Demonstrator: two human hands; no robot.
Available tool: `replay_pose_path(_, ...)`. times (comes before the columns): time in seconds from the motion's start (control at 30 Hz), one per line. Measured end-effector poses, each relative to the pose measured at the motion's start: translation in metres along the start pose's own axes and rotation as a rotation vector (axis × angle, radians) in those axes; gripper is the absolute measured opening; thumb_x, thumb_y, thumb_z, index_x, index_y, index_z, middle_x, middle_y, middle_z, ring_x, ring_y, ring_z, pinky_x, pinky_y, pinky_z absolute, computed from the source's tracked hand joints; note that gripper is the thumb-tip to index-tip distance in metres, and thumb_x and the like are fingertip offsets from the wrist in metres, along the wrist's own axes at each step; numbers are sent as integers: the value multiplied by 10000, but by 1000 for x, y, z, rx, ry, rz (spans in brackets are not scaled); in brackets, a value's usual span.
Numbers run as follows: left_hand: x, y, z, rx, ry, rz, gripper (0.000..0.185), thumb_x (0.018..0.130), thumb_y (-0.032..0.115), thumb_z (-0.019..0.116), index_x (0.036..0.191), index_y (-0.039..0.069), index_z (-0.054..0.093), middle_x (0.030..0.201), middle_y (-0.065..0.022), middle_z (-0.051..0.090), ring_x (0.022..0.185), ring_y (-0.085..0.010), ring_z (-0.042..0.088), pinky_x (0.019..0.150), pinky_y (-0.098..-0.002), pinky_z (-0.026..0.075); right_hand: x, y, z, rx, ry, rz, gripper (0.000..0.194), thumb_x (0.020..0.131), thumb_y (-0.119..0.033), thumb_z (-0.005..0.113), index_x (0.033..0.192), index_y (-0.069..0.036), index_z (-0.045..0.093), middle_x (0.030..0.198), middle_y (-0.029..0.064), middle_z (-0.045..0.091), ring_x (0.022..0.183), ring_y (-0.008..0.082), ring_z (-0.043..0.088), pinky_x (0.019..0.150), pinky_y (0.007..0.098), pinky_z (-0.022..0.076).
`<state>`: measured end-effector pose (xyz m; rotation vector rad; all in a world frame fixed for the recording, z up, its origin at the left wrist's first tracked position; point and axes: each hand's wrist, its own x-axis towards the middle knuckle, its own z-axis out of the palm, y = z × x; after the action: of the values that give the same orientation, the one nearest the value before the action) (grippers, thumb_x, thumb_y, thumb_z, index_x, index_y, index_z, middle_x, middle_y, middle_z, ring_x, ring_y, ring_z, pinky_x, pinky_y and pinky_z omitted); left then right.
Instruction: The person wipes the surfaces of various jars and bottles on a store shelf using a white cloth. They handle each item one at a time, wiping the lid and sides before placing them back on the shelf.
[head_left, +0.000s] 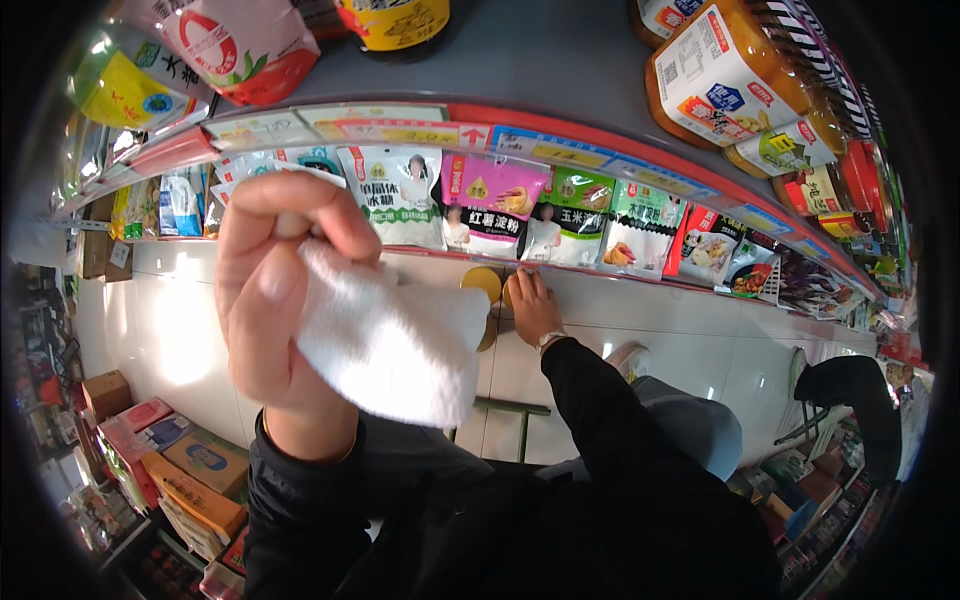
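Close to the camera, my left hand (262, 300) pinches a folded white cloth (397, 337) between thumb and curled fingers. The cloth droops to the right and covers part of the floor behind it. Far lower, beside the bottom shelf's edge, my right hand (535, 306) grips a round container with a yellow lid (508, 292); its body is hidden under the hand. Another yellow lid (481, 283) is just left of it, and a third yellow lid (489, 334) is partly behind the cloth.
Starch and sugar bags (491, 202) line the lower shelf. Above them, the grey shelf (487, 67) carries sauce jars (720, 82) and pouches (240, 45). A green metal stool frame (517, 409) stands between my legs. Cardboard cartons (206, 457) are stacked behind on the left.
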<state>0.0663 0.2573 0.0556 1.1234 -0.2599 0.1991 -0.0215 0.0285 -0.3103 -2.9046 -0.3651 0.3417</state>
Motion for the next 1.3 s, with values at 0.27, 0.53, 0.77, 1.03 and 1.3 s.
replay_pose_path(0.27,2,-5,6,-91,-23,31,389,896,296,490,1107,-29,520,869,-107,541,751,-159,467,662,-284,392,15,4,8,-47,-116,31,509,942,-146,480,1443,-130,394,1465,129,389,1293,417,426,943,574,469)
replay_pose_path(0.53,4,-13,2,23,-6,2,376,882,267,492,1080,-51,528,839,-127,564,739,-162,501,674,-274,412,-3,16,4,65,-226,77,461,772,-146,709,1170,-67,490,1246,172,500,1087,404,543,865,497,520)
replay_pose_path(0.77,4,-18,9,-1,-35,-75,196,872,62,534,1028,-48,580,868,-93,620,809,-125,561,764,-236,419,-49,40,-19,566,-309,391,804,575,-333,868,1230,-50,498,1180,186,548,1042,375,594,905,425,509)
replay_pose_path(1.03,3,-33,23,176,-33,-105,137,852,49,696,964,-11,644,800,-12,641,721,-48,545,646,-192,411,-74,8,-138,1264,-265,353,723,667,-149,839,1295,-60,492,1128,76,577,1042,198,580,880,338,506)
replay_pose_path(1.3,2,-43,28,509,-145,-91,150,837,121,725,912,7,663,781,-28,666,709,-77,584,637,-227,464,-101,-19,-266,1667,40,157,752,688,-156,795,1344,-47,444,1200,87,547,1101,189,545,963,337,446)
